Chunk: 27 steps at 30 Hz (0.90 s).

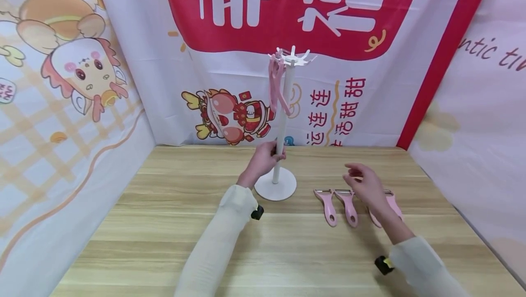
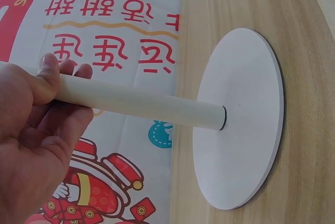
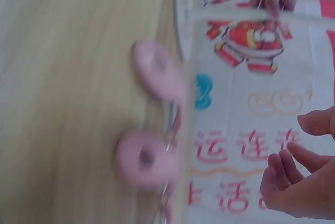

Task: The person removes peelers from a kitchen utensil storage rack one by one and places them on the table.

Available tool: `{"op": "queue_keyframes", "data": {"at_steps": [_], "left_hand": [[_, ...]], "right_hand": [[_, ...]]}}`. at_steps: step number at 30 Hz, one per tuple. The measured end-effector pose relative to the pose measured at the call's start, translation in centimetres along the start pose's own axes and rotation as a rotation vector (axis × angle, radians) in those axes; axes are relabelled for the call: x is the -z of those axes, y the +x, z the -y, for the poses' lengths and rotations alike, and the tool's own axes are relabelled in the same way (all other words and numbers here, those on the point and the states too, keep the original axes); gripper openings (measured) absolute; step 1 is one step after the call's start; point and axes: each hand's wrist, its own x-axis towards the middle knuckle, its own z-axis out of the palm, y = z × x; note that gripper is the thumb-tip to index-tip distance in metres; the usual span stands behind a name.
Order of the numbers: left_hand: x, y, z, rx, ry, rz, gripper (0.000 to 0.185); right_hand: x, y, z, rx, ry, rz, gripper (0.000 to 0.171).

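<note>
A tall white hook-topped stand point(image 1: 283, 128) on a round flat base stood upright at mid-frame with pink peelers hanging from it, while three pink plastic-handled peelers point(image 1: 347, 205) lay side by side lower right of it.

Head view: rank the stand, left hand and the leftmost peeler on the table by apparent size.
1. Stand, by far the largest.
2. Left hand.
3. Leftmost peeler, close to the hand in size, so this order is unsure.

Bright, even light with soft shadows; head view bows at edges, right wrist view motion-blurred.
</note>
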Motion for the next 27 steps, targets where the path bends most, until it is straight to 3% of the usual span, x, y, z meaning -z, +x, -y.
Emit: {"op": "queue_keyframes", "data": {"at_steps": [10, 15, 22, 27], "left_hand": [[0.1, -0.1, 0.2, 0.015, -0.016, 0.011, 0.007], [0.2, 0.0, 0.3, 0.021, -0.016, 0.013, 0.005], [0.2, 0.1, 0.5, -0.019, 0.018, -0.006, 0.007], [0.1, 0.1, 0.4, -0.020, -0.006, -0.009, 0.014]], "right_hand": [[-4.9, 3.5, 5.5, 0.091, 0.216, 0.011, 0.042], [-6.6, 5.5, 8.4, 0.168, 0.297, 0.057, 0.047], [-8.5, 7.7, 11.6, 0.212, 0.328, 0.099, 0.046], [-9.3, 8.7, 12.7, 0.190, 0.343, 0.077, 0.032]]}}
